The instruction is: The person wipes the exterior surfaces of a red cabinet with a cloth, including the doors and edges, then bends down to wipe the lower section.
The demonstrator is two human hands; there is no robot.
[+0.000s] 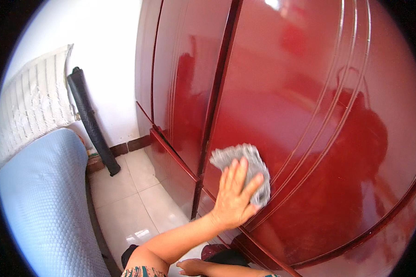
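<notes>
My left hand point(235, 196) presses a crumpled grey cloth point(260, 196) flat against a glossy dark red cabinet door point(305, 124). Its fingers spread over the cloth and point upward; the cloth sticks out past the fingertips and along the right side. The spot lies low on the door, just right of the dark gap between two doors. Down at the lower edge, my right hand point(191, 267) hangs apart from the cabinet, fingers loosely extended to the left, with nothing visible in them. Part of that hand is cut off by the frame.
A light blue quilted bed or cushion point(46, 194) fills the left side. Between it and the cabinet runs a pale tiled floor point(125, 203). A long black rolled item point(92, 120) leans on the white wall beside a striped whitish cloth point(37, 97). Thin red ledges point(175, 154) jut from the cabinet.
</notes>
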